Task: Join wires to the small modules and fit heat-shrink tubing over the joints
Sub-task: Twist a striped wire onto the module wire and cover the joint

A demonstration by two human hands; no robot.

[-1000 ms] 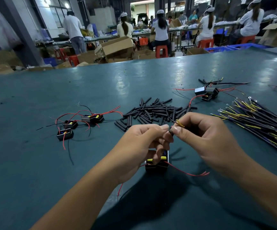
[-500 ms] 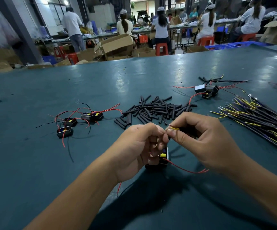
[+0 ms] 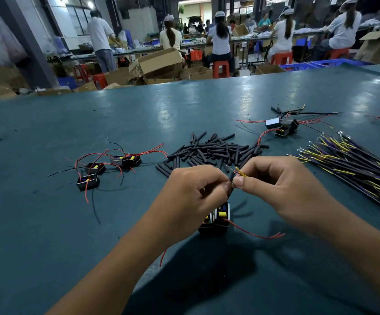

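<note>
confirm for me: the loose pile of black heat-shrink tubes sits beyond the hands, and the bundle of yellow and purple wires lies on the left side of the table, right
Not quite. The head view shows the wire bundle lying on the right side of the table, not the left. The heat-shrink tubes do sit beyond the hands.

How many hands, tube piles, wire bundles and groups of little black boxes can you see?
Hands: 2 (left hand, right hand)
Piles of short black heat-shrink tubes: 1
Bundles of yellow-and-purple wires: 1
Groups of small black modules: 3 (left, right, under hands)
Total: 7
</note>
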